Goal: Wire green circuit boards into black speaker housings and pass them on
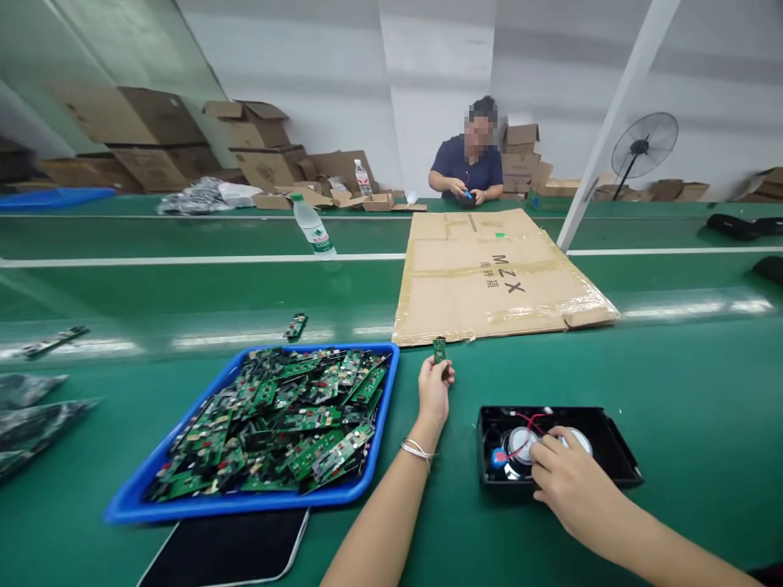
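My left hand (435,391), with a thin silver bangle at the wrist, pinches a small green circuit board (439,349) upright above the table. To its right lies an open black plastic case (505,484). Inside are two round pale speakers, the left speaker (519,445) and the right speaker (582,442), plus red wires (537,419) and a blue round part (499,456). My right hand (572,485) reaches into the case with curled fingers between the speakers; what its fingertips grip is hidden. A blue tray (382,452) heaped with circuit boards (294,424) stands at left.
A flattened cardboard sheet (453,285) lies beyond my hands. A dark tablet-like object (226,550) sits partly under the tray. Loose boards, including one board (296,327), and a water bottle (313,227) lie farther back. A co-worker (468,167) sits opposite, near a slanted white post (612,130).
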A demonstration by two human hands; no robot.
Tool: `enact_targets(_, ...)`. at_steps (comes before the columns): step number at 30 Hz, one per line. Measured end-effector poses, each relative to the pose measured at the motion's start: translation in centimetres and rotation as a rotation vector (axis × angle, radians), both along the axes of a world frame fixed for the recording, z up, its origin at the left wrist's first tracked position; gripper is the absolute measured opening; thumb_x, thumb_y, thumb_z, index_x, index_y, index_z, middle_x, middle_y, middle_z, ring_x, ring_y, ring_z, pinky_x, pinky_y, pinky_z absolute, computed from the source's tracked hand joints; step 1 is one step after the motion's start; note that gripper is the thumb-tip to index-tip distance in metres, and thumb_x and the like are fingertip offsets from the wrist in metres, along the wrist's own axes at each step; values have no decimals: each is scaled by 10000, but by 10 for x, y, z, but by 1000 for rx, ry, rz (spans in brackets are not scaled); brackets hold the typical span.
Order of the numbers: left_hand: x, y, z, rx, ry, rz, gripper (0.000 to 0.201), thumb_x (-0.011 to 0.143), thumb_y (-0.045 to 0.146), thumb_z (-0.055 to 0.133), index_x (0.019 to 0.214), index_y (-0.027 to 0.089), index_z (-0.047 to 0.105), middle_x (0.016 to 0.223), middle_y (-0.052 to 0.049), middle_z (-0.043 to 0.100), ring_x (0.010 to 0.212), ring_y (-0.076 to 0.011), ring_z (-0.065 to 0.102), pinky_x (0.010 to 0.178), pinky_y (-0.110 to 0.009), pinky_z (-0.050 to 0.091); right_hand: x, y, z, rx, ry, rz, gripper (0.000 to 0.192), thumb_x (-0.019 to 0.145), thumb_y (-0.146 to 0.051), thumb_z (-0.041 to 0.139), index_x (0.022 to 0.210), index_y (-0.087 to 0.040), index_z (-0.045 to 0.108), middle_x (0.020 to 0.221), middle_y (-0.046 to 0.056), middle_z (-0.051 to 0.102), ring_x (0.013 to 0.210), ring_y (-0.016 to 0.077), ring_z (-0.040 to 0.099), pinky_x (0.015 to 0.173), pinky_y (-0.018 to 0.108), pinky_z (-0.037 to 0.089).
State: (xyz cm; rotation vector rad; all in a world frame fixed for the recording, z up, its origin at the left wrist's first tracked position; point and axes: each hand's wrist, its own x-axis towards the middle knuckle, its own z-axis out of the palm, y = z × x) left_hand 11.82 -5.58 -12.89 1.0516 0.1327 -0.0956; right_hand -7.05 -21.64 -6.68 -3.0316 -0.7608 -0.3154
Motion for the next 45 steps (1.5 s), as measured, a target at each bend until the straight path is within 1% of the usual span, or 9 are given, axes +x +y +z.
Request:
enact_targets(4,-7,-1,25,23,14,-107,345,577,275,695,818,156,478,665,61,443,539,-38,444,461,-139,303,-17,2,-6,195,58,-32,226,658,-92,736,676,-159,521,735,0,518,695,157,477,867,403,388)
enact_targets(8,-19,6,62,88,1,-334,343,603,303,715,845,142,533,669,41,491,531,-54,463,454,-158,309,-19,-10,-1,598,214,-234,96,870,-232,555,931,-180,502,819,17,522,740,155,500,681,292,451)
enact_targets(12,-29,21,98,314,-71,-558,326,623,258,745,872,120,587,716,-15,591,600,-112,546,502,-202,380,-1,-11,13,862,259,-350,404,899,-295,505,1266,-216,355,838,-1,519,655,123,502,612,251,445)
enact_targets(15,-35,33,113,634,-229,-715,266,712,305,682,902,144,587,821,-41,633,732,-158,589,609,-242,428,19,-1,28,930,272,-236,144,919,-258,450,1025,-208,535,836,10,526,671,114,507,610,233,427)
enact_targets(20,-48,42,122,996,-379,-702,278,773,345,614,992,188,546,814,-14,637,701,-160,559,624,-264,410,35,12,32,1136,187,-122,151,912,-228,487,845,-204,620,847,19,548,745,111,535,656,206,433)
enact_targets(25,-56,40,126,1166,-486,-717,221,779,254,601,989,198,565,939,-22,644,730,-161,561,653,-276,414,32,9,14,1323,114,-286,77,809,-266,657,824,-203,614,704,-18,582,641,103,544,592,179,447)
enact_targets(28,-53,39,129,1084,-483,-787,228,807,280,587,1023,207,576,1036,-41,642,908,-201,574,776,-317,422,31,8,13,1256,150,-308,103,836,-268,623,764,-195,620,711,-12,601,631,101,537,563,181,427)
enact_targets(35,-49,36,122,330,-198,-1030,251,812,270,615,998,170,479,1154,-121,619,1029,-197,567,847,-326,429,29,10,21,1212,103,-217,114,888,-231,537,851,-195,638,713,-2,589,668,112,512,608,219,410)
enact_targets(45,-60,17,118,536,-376,-1057,236,789,288,648,969,200,525,1103,-65,612,925,-181,543,794,-297,420,26,13,18,1170,-10,-239,121,878,-212,515,812,-174,609,619,-6,493,567,110,432,532,233,357)
